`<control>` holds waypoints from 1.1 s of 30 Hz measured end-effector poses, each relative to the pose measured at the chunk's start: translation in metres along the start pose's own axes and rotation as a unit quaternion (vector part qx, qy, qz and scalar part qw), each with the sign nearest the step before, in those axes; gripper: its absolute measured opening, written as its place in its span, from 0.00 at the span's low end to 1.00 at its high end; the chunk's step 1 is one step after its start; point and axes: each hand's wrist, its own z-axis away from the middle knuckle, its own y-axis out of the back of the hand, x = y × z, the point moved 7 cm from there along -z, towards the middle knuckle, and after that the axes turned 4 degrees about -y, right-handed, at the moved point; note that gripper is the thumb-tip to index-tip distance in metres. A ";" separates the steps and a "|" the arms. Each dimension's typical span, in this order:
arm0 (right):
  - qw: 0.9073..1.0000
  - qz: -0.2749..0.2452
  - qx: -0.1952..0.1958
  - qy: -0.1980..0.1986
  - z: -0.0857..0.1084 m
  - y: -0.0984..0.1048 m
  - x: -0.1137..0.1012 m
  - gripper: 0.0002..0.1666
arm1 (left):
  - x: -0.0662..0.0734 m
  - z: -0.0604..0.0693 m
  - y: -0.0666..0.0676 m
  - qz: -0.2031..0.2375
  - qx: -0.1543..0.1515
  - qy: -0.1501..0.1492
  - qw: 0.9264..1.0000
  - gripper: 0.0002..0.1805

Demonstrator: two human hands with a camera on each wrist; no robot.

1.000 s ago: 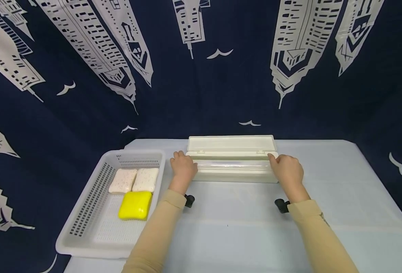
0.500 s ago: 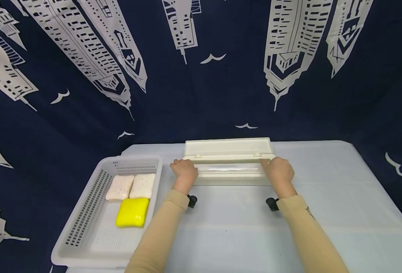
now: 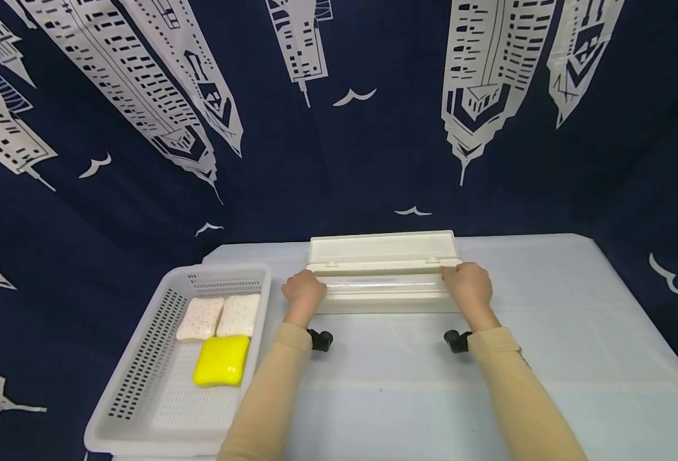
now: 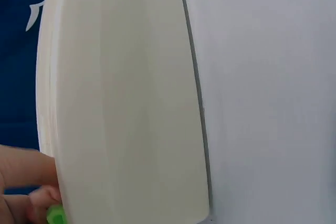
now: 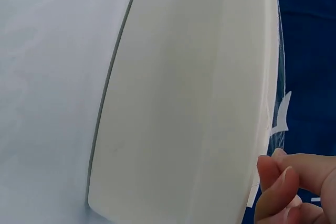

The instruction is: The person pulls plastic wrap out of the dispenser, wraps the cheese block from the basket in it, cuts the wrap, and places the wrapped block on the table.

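We see a cream box (image 3: 387,303) at the far middle of the worktop (image 3: 390,410). Its long way runs from left to right, almost straight across in front of us, with its long front side facing us. One end points left, towards the basket (image 3: 92,434), and the other points right. The lid (image 3: 381,247) is up and leans along the back edge. Shiny clear film (image 3: 386,283) lies along the box in front of the lid.

Our left hand (image 3: 304,292) is at the left end with its fingers bent in, close by a small green bit (image 4: 56,215). We cannot tell if it pinches anything. Our right hand (image 3: 468,286) is at the right end, with finger and thumb pinching the edge of the film.

The basket sits to the left, apart from the box. In it, two pale bars (image 3: 200,319) lie side by side, and a yellow bar (image 3: 221,361) lies nearer to us. A dark blue cloth (image 3: 373,153) with white towers hangs behind.
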 end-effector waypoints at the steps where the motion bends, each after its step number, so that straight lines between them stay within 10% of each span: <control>1: 1.000 -0.010 0.001 0.002 0.000 0.001 0.000 0.24 | -0.001 0.001 0.002 0.011 0.006 -0.001 1.000 0.19; 9: 0.992 -0.110 -0.052 -0.025 -0.005 0.005 0.003 0.21 | -0.001 0.005 0.022 0.215 0.055 -0.046 0.974 0.16; 26: 0.898 -0.387 -0.185 -0.098 0.002 0.032 -0.019 0.11 | -0.008 0.006 0.057 0.465 0.083 -0.038 0.881 0.13; 33: 0.911 -0.383 -0.142 -0.050 0.010 0.060 -0.036 0.16 | 0.000 0.013 0.084 0.482 0.119 -0.073 0.865 0.13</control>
